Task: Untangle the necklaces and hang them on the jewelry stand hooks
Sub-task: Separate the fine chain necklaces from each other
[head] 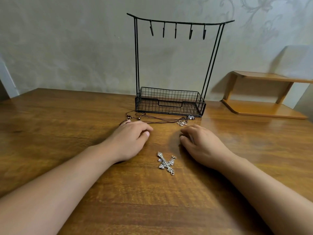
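Note:
A black wire jewelry stand (171, 102) rises at the back of the wooden table, with several bare hooks (175, 32) on its top bar and a mesh basket at its foot. Dark cord necklaces (157, 118) lie tangled in front of the basket, with small beads at the left and silver pendants (183, 122) at the right. A silver cross-shaped pendant (166, 162) lies apart, nearer to me. My left hand (130, 141) rests palm down just short of the cords, fingers curled. My right hand (201, 145) rests palm down below the pendants, holding nothing.
A low wooden shelf (264, 106) sits at the back right of the table (67, 124). A pale patterned wall stands right behind the stand. The table's left edge runs diagonally at the far left.

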